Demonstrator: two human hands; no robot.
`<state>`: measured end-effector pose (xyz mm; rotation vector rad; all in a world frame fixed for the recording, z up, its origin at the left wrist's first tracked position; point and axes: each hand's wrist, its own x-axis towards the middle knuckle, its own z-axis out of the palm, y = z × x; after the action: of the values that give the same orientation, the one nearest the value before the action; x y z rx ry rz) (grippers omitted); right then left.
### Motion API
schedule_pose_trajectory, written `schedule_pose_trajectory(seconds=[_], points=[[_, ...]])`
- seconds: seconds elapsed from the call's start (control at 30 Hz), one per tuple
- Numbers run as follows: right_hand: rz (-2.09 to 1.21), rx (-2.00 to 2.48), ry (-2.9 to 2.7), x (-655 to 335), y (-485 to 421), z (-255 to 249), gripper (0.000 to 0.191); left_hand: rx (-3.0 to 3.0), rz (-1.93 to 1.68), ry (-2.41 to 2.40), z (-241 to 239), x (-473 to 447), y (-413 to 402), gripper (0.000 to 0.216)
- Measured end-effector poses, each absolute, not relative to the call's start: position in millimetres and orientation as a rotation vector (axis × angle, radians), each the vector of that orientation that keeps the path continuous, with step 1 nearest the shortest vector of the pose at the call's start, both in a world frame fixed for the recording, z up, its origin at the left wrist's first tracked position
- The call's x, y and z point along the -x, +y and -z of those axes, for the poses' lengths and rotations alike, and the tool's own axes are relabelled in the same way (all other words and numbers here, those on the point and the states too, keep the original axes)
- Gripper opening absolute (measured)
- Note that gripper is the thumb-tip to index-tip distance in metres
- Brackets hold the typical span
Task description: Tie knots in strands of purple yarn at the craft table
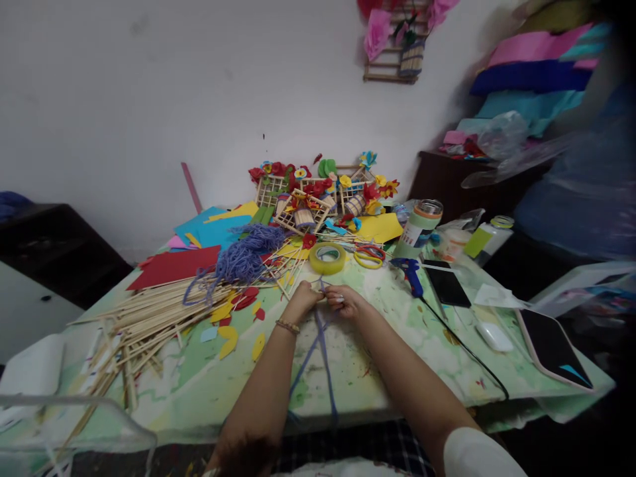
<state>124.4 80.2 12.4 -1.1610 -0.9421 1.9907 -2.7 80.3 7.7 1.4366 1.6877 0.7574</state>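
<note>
Near the middle of the table, my left hand (309,295) and my right hand (344,301) are close together, fingers pinched on purple yarn (322,344). Two long yarn ends hang from between them toward the table's front edge and cross each other below the hands. A short piece of yarn shows just beyond the fingertips; whether a stick is also held there I cannot make out. Right behind the hands lies a roll of clear yellowish tape (328,265). A tangled heap of purple yarn (246,255) rests to the left.
Bamboo sticks (154,305) and red paper (173,266) cover the left side. Behind stand small stick frames with paper flowers (303,211). At right are scissors (368,257), a blue glue gun (410,275) with its cord, a phone (448,286), a jar (418,228) and a tablet (554,348).
</note>
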Motion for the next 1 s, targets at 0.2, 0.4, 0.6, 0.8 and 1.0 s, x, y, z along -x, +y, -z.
schedule_pose_trajectory(seconds=[0.2,0.4,0.6,0.8,1.0], points=[[-1.582,1.444,-1.155,-118,79,0,0.018,-1.394,-0.853,1.774,-6,12,84,0.026],[-1.252,1.72,-1.35,-118,85,15,0.045,-1.205,-1.11,1.702,-8,10,79,0.025],[-1.117,1.774,-1.459,-120,87,22,0.055,-0.926,-1.041,1.33,-13,4,79,0.028],[-1.093,1.789,-1.48,-122,86,21,0.058,-0.648,-0.734,1.077,-20,21,79,0.019],[-1.066,1.792,-1.495,-121,81,16,0.06,-0.505,-0.567,0.936,-14,30,86,0.022]])
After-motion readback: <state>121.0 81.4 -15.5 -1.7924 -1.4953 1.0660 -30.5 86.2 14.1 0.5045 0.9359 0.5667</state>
